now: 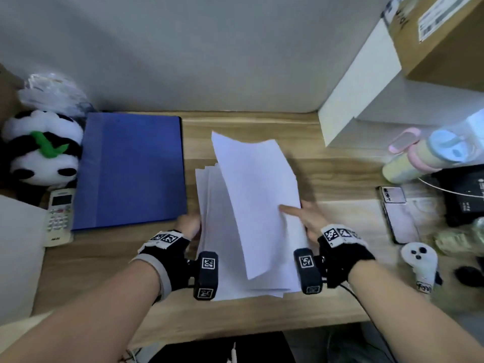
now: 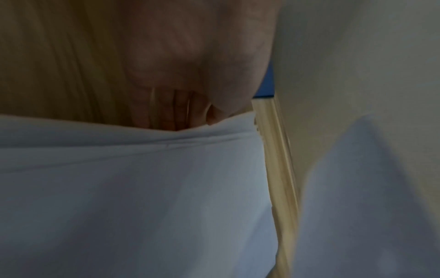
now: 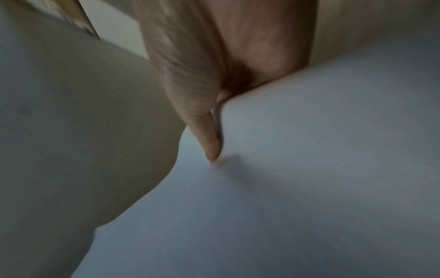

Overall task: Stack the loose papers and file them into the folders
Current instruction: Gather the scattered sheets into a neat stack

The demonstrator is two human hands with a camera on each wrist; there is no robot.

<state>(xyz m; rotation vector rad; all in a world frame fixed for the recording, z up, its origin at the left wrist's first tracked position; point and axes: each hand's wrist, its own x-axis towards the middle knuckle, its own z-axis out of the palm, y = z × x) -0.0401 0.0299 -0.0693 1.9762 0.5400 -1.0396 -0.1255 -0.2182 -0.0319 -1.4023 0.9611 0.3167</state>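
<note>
A loose stack of white papers (image 1: pixel 235 231) lies in the middle of the wooden desk (image 1: pixel 340 176), its sheets fanned and uneven. My left hand (image 1: pixel 189 224) grips the stack's left edge; in the left wrist view its fingers (image 2: pixel 166 112) slip under the papers (image 2: pixel 142 188). My right hand (image 1: pixel 301 218) pinches the top sheet (image 1: pixel 256 184) at its right edge, thumb on top, and the sheet stands raised and tilted. In the right wrist view the thumb (image 3: pixel 209 139) presses on the paper (image 3: pixel 309 169). A closed blue folder (image 1: pixel 131 169) lies flat to the left of the stack.
A panda plush (image 1: pixel 42 148) and a white remote (image 1: pixel 59 216) sit left of the folder. On the right are bottles (image 1: pixel 419 158), a phone (image 1: pixel 398 213), a black box (image 1: pixel 463 195) and a small white toy (image 1: pixel 419 260). A cardboard box (image 1: pixel 440 35) stands on a white shelf (image 1: pixel 361 87).
</note>
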